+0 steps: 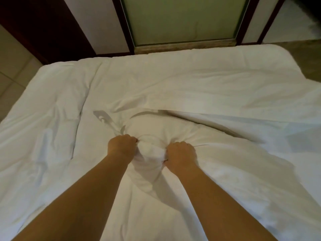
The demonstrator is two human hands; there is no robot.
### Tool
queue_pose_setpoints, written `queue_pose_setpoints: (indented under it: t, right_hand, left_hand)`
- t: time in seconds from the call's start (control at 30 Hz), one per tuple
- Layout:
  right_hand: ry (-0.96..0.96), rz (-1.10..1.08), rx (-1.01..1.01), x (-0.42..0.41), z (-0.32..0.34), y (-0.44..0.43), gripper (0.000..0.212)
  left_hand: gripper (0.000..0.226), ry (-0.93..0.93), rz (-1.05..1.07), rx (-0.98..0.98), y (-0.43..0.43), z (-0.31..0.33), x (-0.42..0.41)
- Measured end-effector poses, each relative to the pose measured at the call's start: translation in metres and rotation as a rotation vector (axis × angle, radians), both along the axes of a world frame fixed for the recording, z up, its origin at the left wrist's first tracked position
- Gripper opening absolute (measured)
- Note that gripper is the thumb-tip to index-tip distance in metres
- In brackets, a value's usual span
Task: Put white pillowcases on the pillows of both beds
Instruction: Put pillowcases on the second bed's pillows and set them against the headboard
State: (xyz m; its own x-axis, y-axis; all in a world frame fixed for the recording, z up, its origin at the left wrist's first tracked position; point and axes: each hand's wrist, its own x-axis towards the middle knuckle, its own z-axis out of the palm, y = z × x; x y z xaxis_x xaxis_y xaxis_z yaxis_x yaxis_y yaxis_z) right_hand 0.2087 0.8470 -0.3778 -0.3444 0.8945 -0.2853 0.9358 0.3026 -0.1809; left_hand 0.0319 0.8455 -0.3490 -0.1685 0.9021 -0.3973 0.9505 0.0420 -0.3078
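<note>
A white pillow (pixel 151 150) bulges up between my two hands in the middle of the bed. My left hand (pixel 121 145) grips bunched white fabric at the pillow's left side. My right hand (pixel 180 155) grips the fabric at its right side. A white pillowcase (pixel 199 141) lies stretched around the pillow and trails off to the right. How far the pillow sits inside the pillowcase cannot be made out, since everything is white and creased.
The bed (pixel 52 110) is covered with a rumpled white sheet. Beyond its far edge stand a dark wooden frame (pixel 121 23) and a frosted green glass panel (pixel 182 20). Tiled floor (pixel 12 66) shows at the left, and more floor at the far right.
</note>
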Motion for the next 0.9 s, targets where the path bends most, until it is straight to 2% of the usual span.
queue_pose_setpoints:
  t: [0.13,0.27,0.57,0.73,0.9]
  right_hand:
    - [-0.081,0.116,-0.039,-0.02,0.002,-0.051,0.025]
    - [-0.128,0.171,-0.073,-0.038,0.01,-0.105,0.025]
    - [-0.033,0.143,0.053,-0.076,0.049,-0.228,0.024]
    - [0.124,0.136,0.201,-0.126,0.098,-0.277,0.025]
    - [0.416,0.088,0.259,-0.188,0.168,-0.284,0.027]
  left_hand:
    - [0.031,0.045,0.031,-0.045,-0.054,-0.01,-0.019]
    - [0.029,0.0,0.056,-0.003,-0.115,-0.009,-0.036]
    - [0.027,-0.041,0.085,0.227,-0.256,0.057,-0.08]
    - [0.019,-0.031,0.195,0.419,-0.315,0.133,-0.123]
    - [0.022,0.022,0.218,0.675,-0.353,0.228,-0.165]
